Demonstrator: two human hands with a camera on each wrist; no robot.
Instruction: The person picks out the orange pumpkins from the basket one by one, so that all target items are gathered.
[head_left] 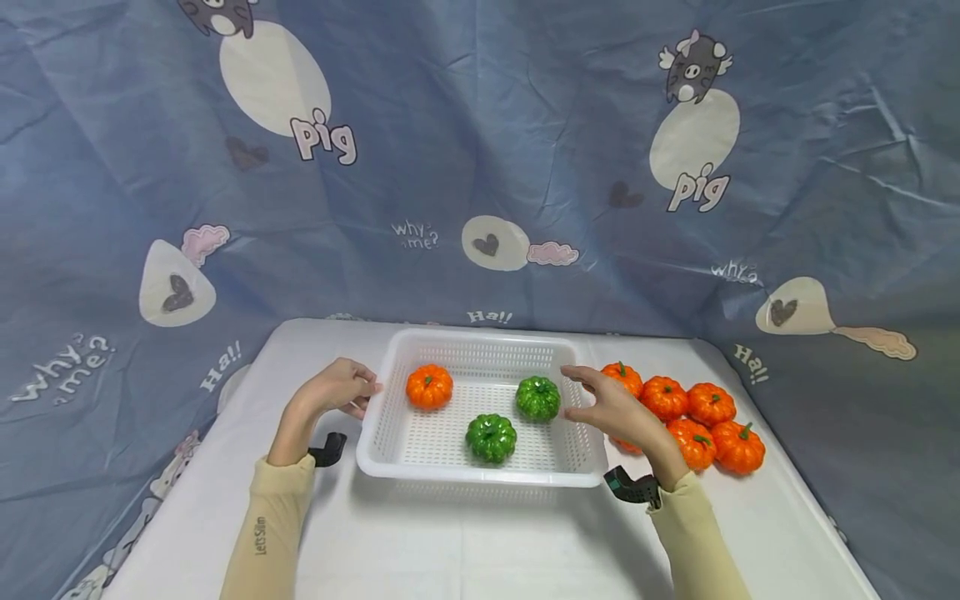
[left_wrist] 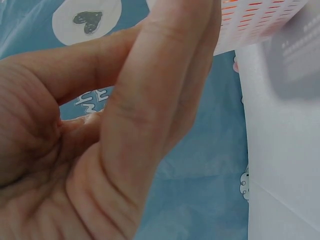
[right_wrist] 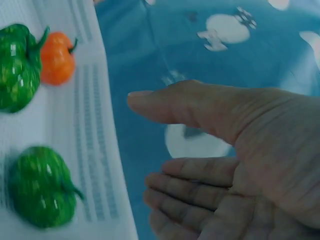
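Observation:
A white perforated plastic basket (head_left: 480, 477) holds one orange pumpkin (head_left: 429, 387) and two green pumpkins (head_left: 491, 438), all small and glossy. At the basket's left rim, my left hand (head_left: 341, 390) has its fingers bent and its thumb on the edge, gripping the rim; in the left wrist view the fingertips are partly hidden. My right hand (head_left: 611, 407) hovers by the right rim, thumb and fingers spread apart. In the right wrist view a gap shows between the right hand (right_wrist: 225, 170) and the basket's edge (right_wrist: 107, 125), with nothing in the palm.
Several orange pumpkins (head_left: 711, 405) lie in a cluster on the white table (head_left: 405, 542), right of the basket and partly behind my right hand. A blue printed cloth (head_left: 480, 167) hangs behind the table and along its sides.

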